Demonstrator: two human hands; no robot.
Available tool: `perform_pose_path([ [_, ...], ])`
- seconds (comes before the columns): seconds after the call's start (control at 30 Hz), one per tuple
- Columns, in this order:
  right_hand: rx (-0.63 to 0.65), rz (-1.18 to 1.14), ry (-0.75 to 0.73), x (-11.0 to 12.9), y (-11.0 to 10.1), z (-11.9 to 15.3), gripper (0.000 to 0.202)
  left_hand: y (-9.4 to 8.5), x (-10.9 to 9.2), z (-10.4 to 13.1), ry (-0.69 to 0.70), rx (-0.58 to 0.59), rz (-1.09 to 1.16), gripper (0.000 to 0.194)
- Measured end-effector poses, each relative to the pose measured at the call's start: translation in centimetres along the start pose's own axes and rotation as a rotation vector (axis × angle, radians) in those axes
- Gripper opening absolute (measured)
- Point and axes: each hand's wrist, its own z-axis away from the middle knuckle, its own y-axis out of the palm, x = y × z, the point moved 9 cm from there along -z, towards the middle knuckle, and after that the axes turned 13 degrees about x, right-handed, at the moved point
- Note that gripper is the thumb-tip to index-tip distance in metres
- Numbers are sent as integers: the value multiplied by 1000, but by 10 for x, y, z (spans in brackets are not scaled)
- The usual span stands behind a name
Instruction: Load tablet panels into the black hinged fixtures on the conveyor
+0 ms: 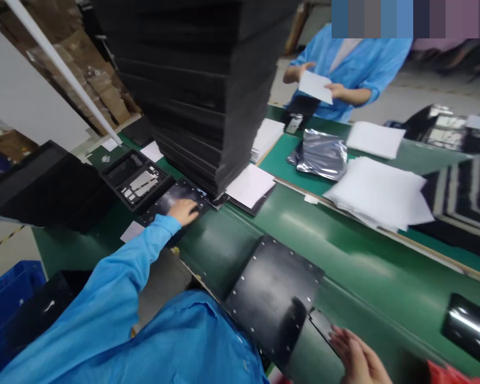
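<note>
My left hand [184, 212] lies, fingers stretched out, on a dark flat plate [170, 194] with small light studs, beside the black foam tray. My right hand [360, 354], at the bottom right, pinches the end of a thin, flat grey piece [323, 324] with a dark edge; its exact kind cannot be made out. That piece reaches to the corner of a large black plate [278, 288] with pale dots along its edges, lying on the green bench in front of me. The fingertips of my right hand are slightly blurred.
Left of a tall stack of black trays [208, 96] sits an open foam tray [138, 181] with metal parts. White sheets [380, 192] and a silvery bag [322, 154] lie across the green bench [344, 234]. Opposite, a co-worker in blue [356, 69] holds a white sheet. A blue crate [12, 298] stands lower left.
</note>
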Motion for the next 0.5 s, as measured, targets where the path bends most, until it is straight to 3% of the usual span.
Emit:
perform_pose_path([
  [0.03, 67, 9, 33, -6, 30, 3, 53, -16, 42, -5, -140, -63, 45, 41],
  [0.1, 268, 50, 103, -21, 105, 9, 55, -21, 103, 3, -340, -161, 93, 48],
  [0.2, 633, 113, 175, -49, 234, 24, 62, 12, 151, 39, -552, -279, 183, 61],
  [0.3, 804, 146, 258, -73, 338, 32, 69, 55, 163, 57, -539, -232, 371, 64],
  [0.37, 838, 206, 302, -80, 384, 30, 64, 68, 162, 57, -426, -177, 540, 60],
  [0.43, 865, 300, 303, -77, 411, 27, 59, 73, 162, 55, -360, -141, 741, 56],
  [0.5, 853, 385, 234, -65, 413, 23, 57, 77, 159, 56, -381, -116, 896, 52],
])
